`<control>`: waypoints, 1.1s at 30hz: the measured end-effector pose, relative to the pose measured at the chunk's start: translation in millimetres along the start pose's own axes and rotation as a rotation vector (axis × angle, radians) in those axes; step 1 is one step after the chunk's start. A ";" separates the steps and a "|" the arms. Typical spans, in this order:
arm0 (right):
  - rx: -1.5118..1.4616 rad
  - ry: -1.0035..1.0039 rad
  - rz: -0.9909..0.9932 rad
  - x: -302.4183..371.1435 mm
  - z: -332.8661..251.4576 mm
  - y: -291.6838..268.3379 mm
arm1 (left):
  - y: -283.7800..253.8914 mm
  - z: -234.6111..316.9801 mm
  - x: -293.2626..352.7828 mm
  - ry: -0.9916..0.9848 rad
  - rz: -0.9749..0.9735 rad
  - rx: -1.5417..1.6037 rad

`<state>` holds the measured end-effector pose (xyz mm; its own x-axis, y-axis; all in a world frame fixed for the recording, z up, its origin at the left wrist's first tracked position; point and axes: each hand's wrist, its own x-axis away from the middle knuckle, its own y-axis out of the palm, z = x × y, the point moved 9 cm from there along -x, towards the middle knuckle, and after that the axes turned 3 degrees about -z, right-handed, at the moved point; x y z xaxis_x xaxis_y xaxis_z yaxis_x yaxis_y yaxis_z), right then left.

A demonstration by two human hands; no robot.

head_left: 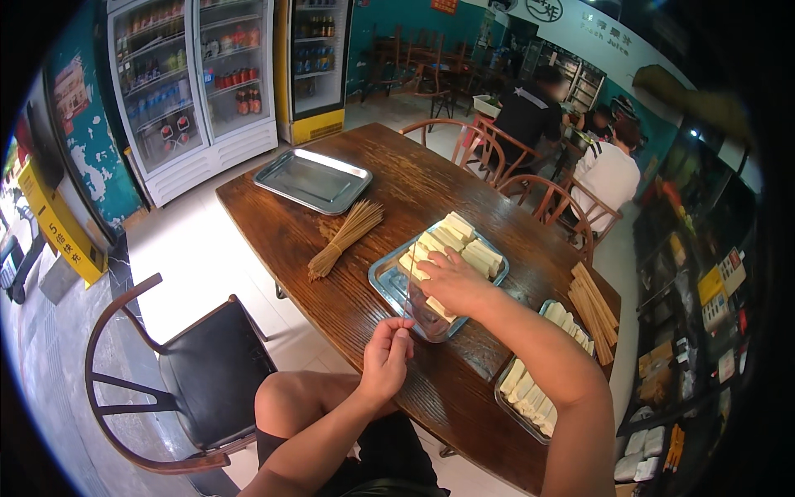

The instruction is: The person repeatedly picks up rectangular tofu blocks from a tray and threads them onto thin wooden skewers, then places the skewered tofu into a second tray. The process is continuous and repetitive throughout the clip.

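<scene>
My left hand (387, 356) is closed in a pinch at the table's near edge. A thin wooden skewer (411, 282) rises from its fingertips, beside a metal tray (383, 286). Pale yellow rolls (451, 228), like folded tofu skin, lie stacked in that tray. Over them reaches my right hand (455, 284), its fingers spread and touching the rolls. Whether it grips one is partly hidden by the hand. A second tray (505, 403), partly behind my right forearm, holds more pale rolls (530, 393) in rows.
A bundle of skewers (346, 238) lies on the wooden table (414, 178) near a bare metal tray (315, 182). Long light-brown sticks (592, 313) rest at the right edge. A black-seated chair (211, 373) stands left; drink fridges (199, 91) and seated people (609, 174) are beyond.
</scene>
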<state>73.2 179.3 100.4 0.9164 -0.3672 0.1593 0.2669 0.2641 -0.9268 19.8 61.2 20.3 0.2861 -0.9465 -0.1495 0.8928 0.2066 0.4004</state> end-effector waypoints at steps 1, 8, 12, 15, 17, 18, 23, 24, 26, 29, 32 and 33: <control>0.000 -0.032 -0.023 1.8 -1.8 0.5 | 0.9 0.0 -0.3 0.013 -0.001 -0.004; -0.085 -0.182 -0.077 3.4 -12.8 4.6 | -1.1 1.1 -1.1 0.024 -0.002 0.020; -0.033 -0.066 -0.108 -6.4 -7.2 10.2 | -1.8 1.4 -2.6 0.032 -0.008 0.025; -0.098 0.045 -0.112 -13.1 -5.7 23.7 | 2.2 1.8 -2.7 0.037 -0.020 0.033; -0.153 0.051 -0.075 -18.9 -8.9 28.8 | 0.9 0.7 -2.2 0.024 -0.016 0.038; -0.180 0.018 -0.039 -16.9 -15.8 16.7 | -2.5 1.3 -1.8 0.024 -0.005 0.028; -0.345 0.081 -0.154 -11.6 -12.3 17.0 | -0.3 6.0 -1.4 0.034 -0.009 0.018; -0.355 0.090 -0.163 -9.9 -11.9 17.4 | -0.2 5.2 -1.5 0.032 -0.009 0.023; -0.356 0.117 -0.149 -8.5 -10.9 18.0 | -0.3 3.5 -2.0 0.030 -0.005 0.034; -0.314 0.154 -0.118 -6.7 -10.9 18.1 | 0.8 4.6 -1.6 0.028 -0.008 0.044; -0.263 0.125 -0.117 -0.3 -12.1 13.2 | 0.0 4.6 -0.9 0.028 0.000 0.033; -0.261 0.092 -0.083 4.7 -13.4 12.1 | -0.3 4.8 -0.9 0.022 0.002 0.026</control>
<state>76.7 168.8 85.4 0.8607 -0.4602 0.2177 0.2429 -0.0045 -0.9700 17.6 60.8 24.7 0.2955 -0.9403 -0.1690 0.8830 0.2013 0.4240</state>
